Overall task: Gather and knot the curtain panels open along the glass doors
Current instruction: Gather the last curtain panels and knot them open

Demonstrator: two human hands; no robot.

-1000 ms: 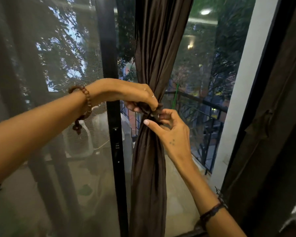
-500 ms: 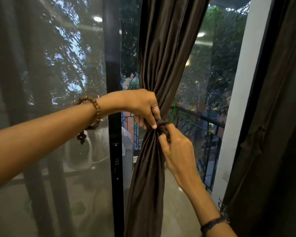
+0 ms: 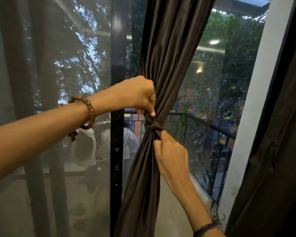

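A dark brown curtain panel [image 3: 171, 53] hangs gathered in front of the glass doors [image 3: 217, 93]. A tight knot [image 3: 153, 126] cinches it at mid height. My left hand [image 3: 137, 96] grips the gathered cloth just above the knot, thumb pointing down at it. Just below the knot my right hand [image 3: 169, 153] holds the fabric, its fingers curled into the folds. Under the knot the curtain falls in a narrow bunch [image 3: 140, 189].
A black door frame post [image 3: 116, 151] stands left of the curtain, with a mesh screen [image 3: 50, 82] beyond it. Another dark curtain [image 3: 277, 151] hangs at the right by a white wall strip [image 3: 253, 100]. A balcony railing [image 3: 212, 130] shows through the glass.
The knot has been pulled tight and now shows between my hands. My left hand has moved up above it, my right hand has dropped below it.
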